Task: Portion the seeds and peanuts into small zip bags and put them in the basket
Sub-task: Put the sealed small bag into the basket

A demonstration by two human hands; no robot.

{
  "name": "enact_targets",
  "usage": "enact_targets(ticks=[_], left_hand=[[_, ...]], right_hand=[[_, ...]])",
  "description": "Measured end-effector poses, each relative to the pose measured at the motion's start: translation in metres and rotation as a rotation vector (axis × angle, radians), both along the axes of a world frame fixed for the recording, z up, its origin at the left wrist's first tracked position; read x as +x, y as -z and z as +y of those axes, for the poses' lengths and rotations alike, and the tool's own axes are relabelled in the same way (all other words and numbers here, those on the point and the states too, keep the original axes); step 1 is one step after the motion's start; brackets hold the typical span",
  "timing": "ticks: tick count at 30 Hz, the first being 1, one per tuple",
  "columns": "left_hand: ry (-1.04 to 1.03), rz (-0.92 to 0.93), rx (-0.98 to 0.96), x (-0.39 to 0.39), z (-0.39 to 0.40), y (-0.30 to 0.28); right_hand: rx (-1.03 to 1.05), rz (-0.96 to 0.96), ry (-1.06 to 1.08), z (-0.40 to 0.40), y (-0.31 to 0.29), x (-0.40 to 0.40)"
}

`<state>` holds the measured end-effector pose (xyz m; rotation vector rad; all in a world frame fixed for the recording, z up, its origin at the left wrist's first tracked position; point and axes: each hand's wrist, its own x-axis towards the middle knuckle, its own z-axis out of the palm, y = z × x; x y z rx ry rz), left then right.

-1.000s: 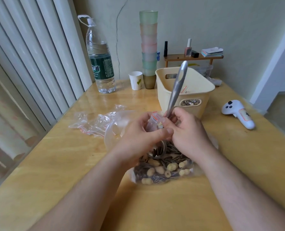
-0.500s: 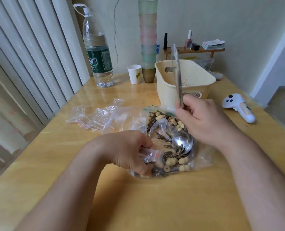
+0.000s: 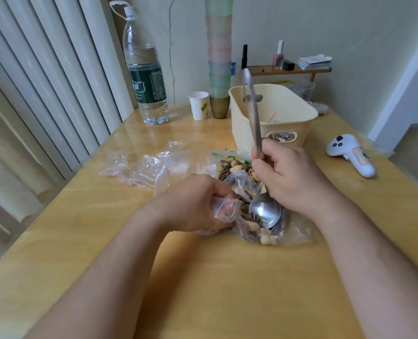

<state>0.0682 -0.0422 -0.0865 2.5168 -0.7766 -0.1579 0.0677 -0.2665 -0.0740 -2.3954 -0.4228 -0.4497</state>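
A large clear bag [image 3: 249,182] of striped seeds and peanuts lies open on the wooden table [image 3: 203,277]. My left hand [image 3: 190,204] grips a small zip bag [image 3: 225,210] with a red seal line at the big bag's left edge. My right hand [image 3: 291,177] grips the handle of a long metal spoon [image 3: 264,211]; its bowl sits down in the seeds and peanuts, its handle pointing up and away. Behind them stands the cream basket [image 3: 276,113], with seeds showing through its front handle slot.
Several empty small zip bags [image 3: 139,165] lie left of the big bag. A water bottle [image 3: 144,77], a paper cup [image 3: 198,105] and a tall stack of plastic cups [image 3: 219,57] stand at the back. A white controller [image 3: 349,155] lies at the right.
My hands have parted from the small bag's mouth. The left hand brought the small bag down beside the big bag, and the right hand lowered the spoon bowl into the seeds.
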Motion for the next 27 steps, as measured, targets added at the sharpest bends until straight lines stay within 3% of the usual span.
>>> enact_targets(ticks=[5, 7, 14, 19, 23, 27], left_hand=[[-0.170, -0.139, -0.397, 0.007, -0.005, 0.006], [-0.169, -0.128, -0.454, 0.004, -0.006, 0.004], [0.124, 0.334, -0.482, 0.001, 0.000, -0.005], [-0.059, 0.348, -0.760, 0.012, 0.016, -0.007], [-0.109, 0.341, -0.784, 0.016, 0.024, -0.008], [-0.260, 0.185, -0.635, 0.018, 0.013, -0.001]], right_hand=[[0.082, 0.072, 0.190, 0.006, 0.007, 0.003], [0.162, 0.130, 0.223, 0.009, 0.008, 0.003], [0.302, 0.090, 0.249, 0.022, 0.022, 0.007], [0.417, 0.116, 0.208, 0.026, 0.021, 0.005], [0.374, 0.039, 0.199, 0.030, 0.021, 0.003], [0.439, 0.109, 0.123, 0.036, 0.025, 0.003]])
